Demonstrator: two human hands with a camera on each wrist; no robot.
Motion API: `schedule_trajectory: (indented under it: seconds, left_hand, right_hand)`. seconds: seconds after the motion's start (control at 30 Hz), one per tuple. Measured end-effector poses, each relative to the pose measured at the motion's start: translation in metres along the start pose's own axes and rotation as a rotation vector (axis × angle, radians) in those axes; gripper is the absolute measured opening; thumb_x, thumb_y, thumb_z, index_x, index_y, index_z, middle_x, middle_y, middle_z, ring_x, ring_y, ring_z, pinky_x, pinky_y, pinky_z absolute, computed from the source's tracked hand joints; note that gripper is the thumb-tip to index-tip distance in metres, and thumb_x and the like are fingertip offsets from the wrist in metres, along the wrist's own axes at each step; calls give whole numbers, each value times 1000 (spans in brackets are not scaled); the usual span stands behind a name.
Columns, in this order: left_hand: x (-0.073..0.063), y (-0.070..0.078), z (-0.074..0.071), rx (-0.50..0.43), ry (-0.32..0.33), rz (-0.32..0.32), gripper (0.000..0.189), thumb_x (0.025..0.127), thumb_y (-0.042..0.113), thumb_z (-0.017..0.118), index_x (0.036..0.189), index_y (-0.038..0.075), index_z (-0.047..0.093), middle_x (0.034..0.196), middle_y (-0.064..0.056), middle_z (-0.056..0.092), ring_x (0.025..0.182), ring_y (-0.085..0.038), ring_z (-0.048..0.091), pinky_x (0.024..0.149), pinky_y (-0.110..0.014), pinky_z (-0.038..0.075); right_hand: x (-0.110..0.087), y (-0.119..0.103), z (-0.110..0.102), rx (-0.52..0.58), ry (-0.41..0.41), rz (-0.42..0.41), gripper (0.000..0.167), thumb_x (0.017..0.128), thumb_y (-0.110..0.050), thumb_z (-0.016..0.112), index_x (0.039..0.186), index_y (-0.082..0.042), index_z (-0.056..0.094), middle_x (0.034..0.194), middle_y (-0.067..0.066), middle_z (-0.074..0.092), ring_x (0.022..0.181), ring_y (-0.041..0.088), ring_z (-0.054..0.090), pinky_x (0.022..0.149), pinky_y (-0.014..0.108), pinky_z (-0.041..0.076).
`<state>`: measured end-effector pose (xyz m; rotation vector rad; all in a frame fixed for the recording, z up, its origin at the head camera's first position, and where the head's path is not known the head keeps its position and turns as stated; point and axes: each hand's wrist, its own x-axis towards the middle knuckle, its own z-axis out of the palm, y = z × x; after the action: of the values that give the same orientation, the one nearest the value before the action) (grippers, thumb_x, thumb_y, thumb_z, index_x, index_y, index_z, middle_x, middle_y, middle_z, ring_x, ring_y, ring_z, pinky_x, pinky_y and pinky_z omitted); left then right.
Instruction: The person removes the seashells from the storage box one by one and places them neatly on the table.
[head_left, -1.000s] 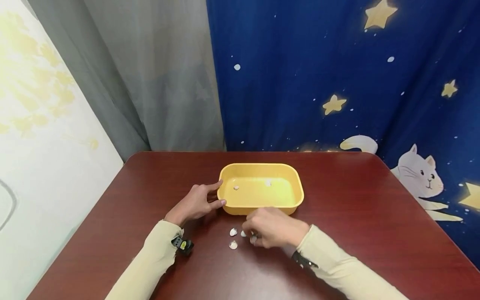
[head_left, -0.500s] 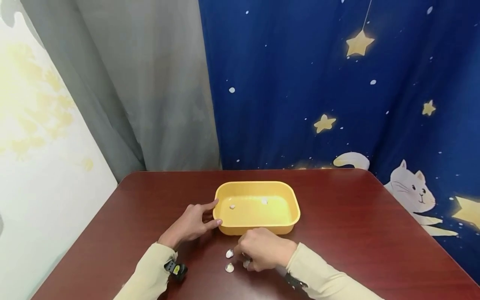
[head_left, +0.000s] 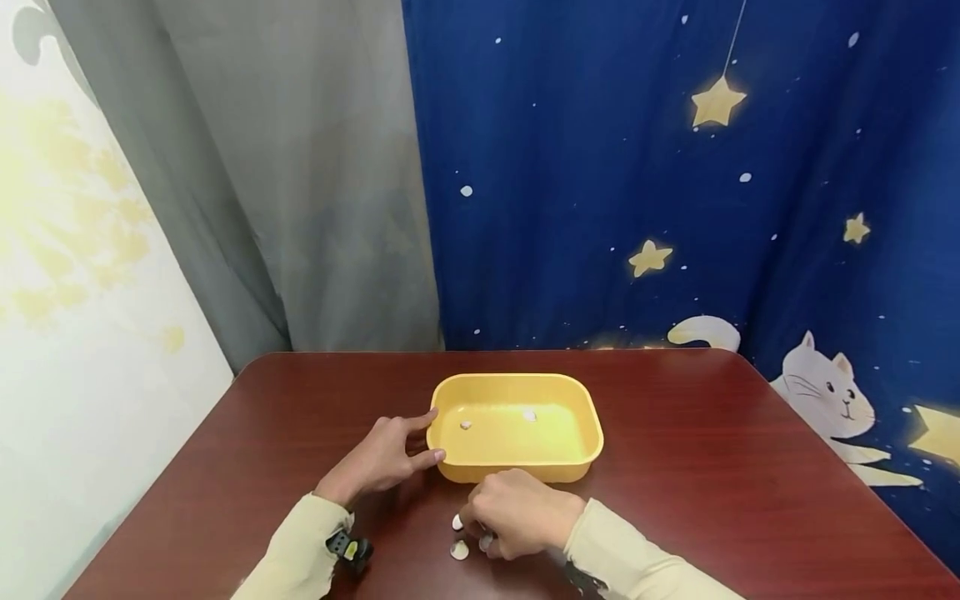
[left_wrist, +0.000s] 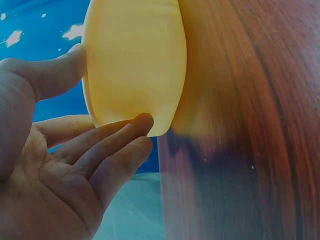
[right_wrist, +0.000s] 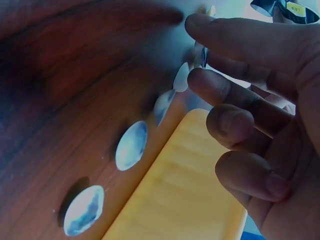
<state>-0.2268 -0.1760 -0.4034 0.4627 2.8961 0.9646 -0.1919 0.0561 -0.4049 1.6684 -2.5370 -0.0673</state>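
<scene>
My left hand (head_left: 378, 454) reaches to the left end of a yellow plastic tub (head_left: 516, 475), its thumb and fingers touching the rim and end wall. In the left wrist view these fingers lie against the tub's end. In front of the tub my right hand (head_left: 517, 512) is low over small pale seashells on the table. One seashell (head_left: 457, 522) is at its fingertips, another (head_left: 459, 549) just nearer. The right wrist view has a seashell (right_wrist: 200, 54) in the gap between thumb and index finger; whether they pinch it is unclear. Two shells lie inside the tub, one small (head_left: 466, 425).
A row of shells, including a whitish one (right_wrist: 131, 145), runs along the tub's side under my right hand. The reddish-brown table (head_left: 697, 467) ends at the back before a grey curtain (head_left: 337, 208) and a starry blue curtain (head_left: 555, 208).
My right hand has shifted slightly left among the shells, and a shell seen at its fingers earlier is now hidden. The left hand stays at the tub. The head view has tilted upward.
</scene>
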Motion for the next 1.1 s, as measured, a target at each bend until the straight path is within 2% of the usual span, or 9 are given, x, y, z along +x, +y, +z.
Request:
schedule_trajectory:
  seconds: [0.1, 0.17, 0.23, 0.4, 0.5, 0.6, 0.73, 0.93, 1.1]
  left_hand:
    - [1, 3, -2, -12, -2, -26, 72, 87, 35, 78, 149, 13, 49, 124, -16, 71, 65, -13, 49, 66, -24, 45]
    - [1, 5, -3, -17, -2, -38, 72, 87, 35, 79, 150, 14, 49, 114, -17, 73, 61, -14, 46, 64, -23, 45]
    - [1, 6, -4, -11, 9, -33, 71, 87, 33, 79, 149, 13, 50, 119, -17, 72, 60, -13, 46, 66, -24, 45]
    - [2, 6, -5, 12, 21, -4, 70, 87, 33, 79, 147, 11, 52, 138, -13, 64, 86, -10, 60, 77, -27, 48]
    - [2, 6, -6, 18, 14, -9, 70, 88, 33, 78, 148, 11, 51, 142, -13, 62, 95, -11, 61, 79, -29, 48]
    - [2, 6, -6, 11, 2, -20, 70, 88, 33, 78, 149, 12, 50, 143, -14, 60, 87, -12, 61, 77, -29, 48]
    - [2, 5, -5, 0, -6, -44, 70, 88, 33, 78, 149, 13, 50, 143, -15, 60, 67, -13, 49, 72, -27, 46]
    - [2, 4, -3, 0, -3, -44, 70, 87, 33, 78, 148, 13, 51, 135, -15, 66, 69, -13, 51, 69, -26, 45]
    - [3, 3, -2, 0, -8, -52, 70, 88, 32, 78, 149, 13, 51, 139, -16, 63, 68, -14, 50, 71, -27, 45]
  right_hand:
    - [-1, 2, -2, 4, 3, 10, 21, 70, -22, 83, 71, -32, 64, 63, -22, 54, 60, -6, 46, 50, 14, 34]
    - [-2, 3, -3, 8, 8, 8, 22, 70, -21, 83, 70, -31, 64, 62, -22, 55, 60, -5, 45, 50, 14, 33]
    - [-1, 4, -4, 10, 14, 1, 20, 70, -20, 82, 70, -31, 65, 62, -22, 56, 59, -5, 45, 50, 13, 32]
    - [0, 5, -3, 28, 19, 2, 17, 69, -21, 82, 72, -32, 70, 65, -23, 61, 60, -7, 45, 50, 12, 34]
    - [0, 5, -2, 52, 15, 0, 17, 70, -22, 83, 75, -32, 70, 64, -22, 60, 59, -8, 43, 51, 11, 33]
    - [0, 6, -1, 72, 4, 3, 18, 70, -24, 85, 74, -32, 69, 62, -22, 56, 58, -9, 40, 50, 10, 30]
    - [2, 7, -1, 85, -10, 5, 21, 68, -31, 89, 71, -32, 68, 61, -22, 56, 57, -10, 40, 50, 9, 30]
    - [2, 8, 1, 137, -30, 8, 19, 69, -29, 89, 73, -32, 71, 60, -22, 55, 57, -11, 40, 51, 8, 31]
    - [3, 8, 3, 176, -31, 7, 19, 69, -26, 89, 73, -30, 71, 59, -22, 54, 56, -11, 40, 51, 7, 30]
